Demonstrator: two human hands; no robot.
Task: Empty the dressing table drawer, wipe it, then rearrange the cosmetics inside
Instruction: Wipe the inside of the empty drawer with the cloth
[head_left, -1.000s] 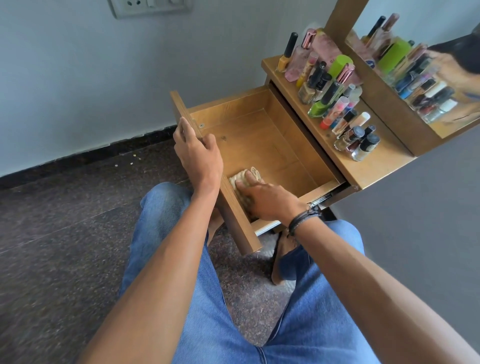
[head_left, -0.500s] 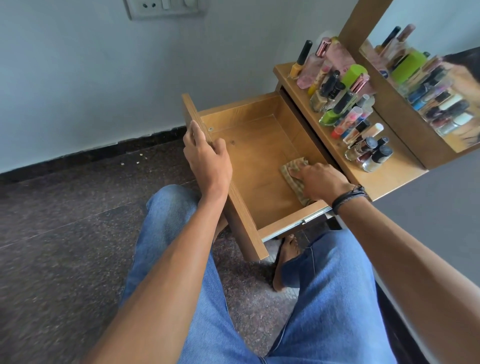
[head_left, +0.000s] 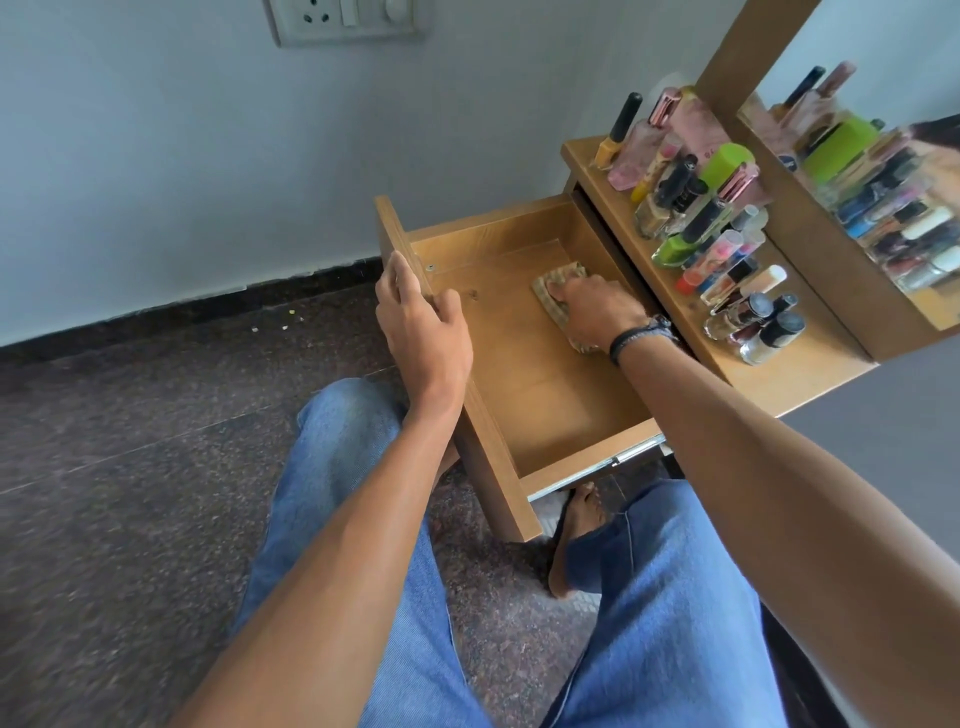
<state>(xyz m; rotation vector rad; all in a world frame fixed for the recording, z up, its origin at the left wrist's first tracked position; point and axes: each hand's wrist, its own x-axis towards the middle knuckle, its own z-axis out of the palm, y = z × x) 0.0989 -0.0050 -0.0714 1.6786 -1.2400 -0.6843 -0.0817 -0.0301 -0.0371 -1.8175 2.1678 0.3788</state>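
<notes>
Left grip (head_left: 423, 332) is closed over the top edge of the drawer (head_left: 524, 384) front panel (head_left: 488, 452): fingers on the outer face, thumb on the inner side, clamping the board.

Right grip (head_left: 597, 309) sits inside the drawer, reaching in from the table side. Its fingers are lightly bent and laid over a folded beige cloth (head_left: 556, 278), pressing it flat on the drawer floor. We read it as a press, not a closed grasp. The cloth pokes out ahead of the fingertips, and a bit shows under the heel of the grip. A dark wristband (head_left: 636, 335) sits just behind it.

The drawer is pulled fully out. Bare wood floor shows between the two grips and towards the near end below the right grip. Apart from cloth and grip, we see nothing in it.

The cosmetics (head_left: 711, 228) stand in a tight cluster of bottles and tubes on the table (head_left: 810, 374), just right of the right grip and outside the drawer. Beyond them is a mirror (head_left: 883, 171) that reflects the bottles.

Below both grips we see blue jeans (head_left: 363, 467), a bare foot (head_left: 576, 525) under the drawer's near corner, and dark speckled floor (head_left: 130, 467). A wall socket (head_left: 343, 21) is high above the left grip.
</notes>
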